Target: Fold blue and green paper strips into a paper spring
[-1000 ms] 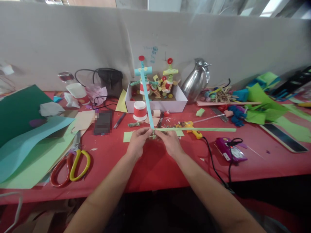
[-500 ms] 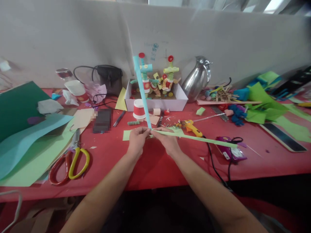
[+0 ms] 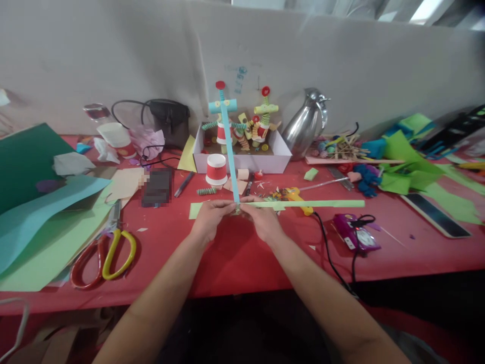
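A blue paper strip (image 3: 232, 162) and a light green paper strip (image 3: 326, 203) meet at a corner between my fingertips. The blue strip points away from me, and the green one runs level to the right. My left hand (image 3: 208, 218) is closed, pinching the strips where they meet. Close beside it, my right hand (image 3: 262, 218) also pinches the joined ends, with the green strip passing over its fingers. Whatever folds lie at the joint are mostly hidden by my fingers. Beyond my hands lie a coiled paper spring (image 3: 206, 191) and a red-and-white paper cup (image 3: 216, 170).
A white box (image 3: 242, 164) holding paper-cup figures stands behind, next to a steel jug (image 3: 305, 124). A yellow glue gun (image 3: 301, 199) with a cord lies right of centre, near a purple device (image 3: 356, 232). Scissors (image 3: 104, 253) and coloured paper (image 3: 45, 227) lie left; a phone (image 3: 435, 215) lies right.
The green strip has swung from slanting toward me to nearly level. The blue strip's far end has shifted a little to the right. Both hands remain pinched at the joint.
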{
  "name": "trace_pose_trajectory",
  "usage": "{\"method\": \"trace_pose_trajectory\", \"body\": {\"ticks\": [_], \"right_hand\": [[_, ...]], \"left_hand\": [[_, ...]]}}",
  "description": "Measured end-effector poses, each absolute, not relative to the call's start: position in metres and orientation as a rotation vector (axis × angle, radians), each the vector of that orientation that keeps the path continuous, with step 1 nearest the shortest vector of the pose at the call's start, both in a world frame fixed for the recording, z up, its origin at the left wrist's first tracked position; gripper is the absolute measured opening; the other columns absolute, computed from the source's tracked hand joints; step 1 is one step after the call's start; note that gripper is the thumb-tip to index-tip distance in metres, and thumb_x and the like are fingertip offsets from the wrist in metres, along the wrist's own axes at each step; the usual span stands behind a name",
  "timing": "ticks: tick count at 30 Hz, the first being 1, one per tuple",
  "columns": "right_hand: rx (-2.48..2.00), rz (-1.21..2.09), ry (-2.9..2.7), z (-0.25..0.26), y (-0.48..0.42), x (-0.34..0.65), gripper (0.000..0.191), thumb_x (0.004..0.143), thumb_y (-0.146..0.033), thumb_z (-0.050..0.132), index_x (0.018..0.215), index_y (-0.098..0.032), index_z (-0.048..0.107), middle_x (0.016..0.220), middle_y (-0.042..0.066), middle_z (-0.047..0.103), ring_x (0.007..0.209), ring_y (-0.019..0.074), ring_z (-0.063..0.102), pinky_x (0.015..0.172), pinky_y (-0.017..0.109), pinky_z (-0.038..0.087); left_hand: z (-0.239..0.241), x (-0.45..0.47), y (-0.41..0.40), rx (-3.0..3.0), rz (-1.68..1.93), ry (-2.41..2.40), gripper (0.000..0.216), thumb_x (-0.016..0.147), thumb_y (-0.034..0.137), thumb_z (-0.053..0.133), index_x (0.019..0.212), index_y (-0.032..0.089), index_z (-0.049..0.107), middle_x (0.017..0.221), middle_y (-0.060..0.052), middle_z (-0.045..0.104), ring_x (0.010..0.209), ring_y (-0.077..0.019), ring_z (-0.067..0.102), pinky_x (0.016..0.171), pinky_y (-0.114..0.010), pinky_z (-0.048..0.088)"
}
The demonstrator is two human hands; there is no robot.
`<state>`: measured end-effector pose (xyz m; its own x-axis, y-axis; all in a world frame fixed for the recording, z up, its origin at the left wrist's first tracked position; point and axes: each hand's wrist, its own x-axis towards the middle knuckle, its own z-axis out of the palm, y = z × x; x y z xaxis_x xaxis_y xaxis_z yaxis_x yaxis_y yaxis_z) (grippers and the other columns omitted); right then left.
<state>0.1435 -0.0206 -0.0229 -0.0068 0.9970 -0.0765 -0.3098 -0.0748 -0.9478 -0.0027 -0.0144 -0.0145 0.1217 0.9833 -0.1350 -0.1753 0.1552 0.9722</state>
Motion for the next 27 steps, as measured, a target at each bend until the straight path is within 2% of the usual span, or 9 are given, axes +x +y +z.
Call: {"method": "trace_pose_trajectory", "body": {"ticks": [5, 12, 17, 27], "right_hand": [[-1.023, 1.453, -0.828, -0.02, -0.02, 0.144, 0.02, 0.059, -0.026, 0.076, 0.075, -0.019, 0.066, 0.061, -0.003, 0.064, 0.059, 0.0103, 0.059, 0.058, 0.023, 0.045], [-1.033, 1.511, -0.774, -0.018, -0.022, 0.14, 0.02, 0.057, -0.023, 0.076, 0.071, -0.019, 0.062, 0.058, -0.004, 0.061, 0.058, 0.0096, 0.058, 0.057, 0.022, 0.046], [-1.028, 1.56, -0.799, -0.016, -0.021, 0.142, 0.017, 0.059, -0.023, 0.071, 0.071, -0.02, 0.06, 0.058, -0.006, 0.06, 0.054, 0.0081, 0.057, 0.054, 0.02, 0.043], [-0.972, 1.624, -0.83, -0.017, -0.02, 0.147, 0.02, 0.06, -0.024, 0.072, 0.076, -0.021, 0.061, 0.061, -0.005, 0.063, 0.057, 0.0086, 0.058, 0.055, 0.02, 0.043]], "left_hand": [[-0.012, -0.004, -0.014, 0.943, 1.119, 1.031, 0.025, 0.059, 0.026, 0.081, 0.081, 0.015, 0.077, 0.071, -0.006, 0.071, 0.063, -0.0129, 0.058, 0.069, -0.029, 0.047], [-0.007, -0.002, -0.014, 0.871, 1.113, 1.047, 0.024, 0.055, 0.022, 0.082, 0.075, 0.012, 0.076, 0.07, -0.006, 0.071, 0.064, -0.0133, 0.062, 0.072, -0.029, 0.051], [-0.004, -0.002, -0.013, 0.843, 1.108, 1.059, 0.023, 0.051, 0.019, 0.083, 0.071, 0.012, 0.076, 0.067, -0.007, 0.071, 0.061, -0.0129, 0.062, 0.066, -0.026, 0.05], [-0.01, -0.01, -0.008, 0.902, 1.062, 0.969, 0.024, 0.054, 0.02, 0.083, 0.076, 0.013, 0.077, 0.072, -0.007, 0.073, 0.066, -0.0141, 0.064, 0.07, -0.027, 0.051]]}}
